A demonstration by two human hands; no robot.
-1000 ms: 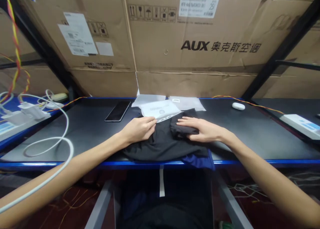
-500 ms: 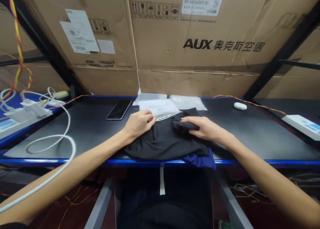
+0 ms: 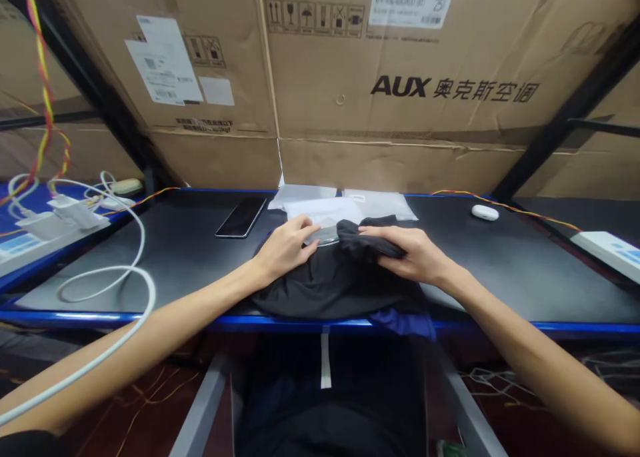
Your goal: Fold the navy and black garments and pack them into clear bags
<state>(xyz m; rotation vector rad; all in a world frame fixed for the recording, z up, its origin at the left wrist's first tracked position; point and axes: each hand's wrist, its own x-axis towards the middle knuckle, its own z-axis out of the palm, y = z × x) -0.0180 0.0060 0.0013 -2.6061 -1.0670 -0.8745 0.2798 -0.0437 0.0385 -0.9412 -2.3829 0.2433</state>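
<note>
A black garment [image 3: 330,284] lies bunched on the dark table [image 3: 200,257] near its front edge, with a blue piece of cloth [image 3: 400,322] showing under its right corner. My right hand [image 3: 413,254] is closed on a raised fold of the black garment. My left hand [image 3: 285,247] pinches the near edge of a clear plastic bag [image 3: 325,214] that lies just behind the garment.
A black phone [image 3: 241,217] lies left of the bags. A white cable [image 3: 125,270] loops over the table's left part, beside white power strips [image 3: 55,220]. A white earbud case [image 3: 485,212] sits at the right. Large cardboard boxes [image 3: 400,84] stand behind.
My right hand went from lying flat on the garment to gripping and lifting a fold of it. My left hand slid forward onto the bag's edge.
</note>
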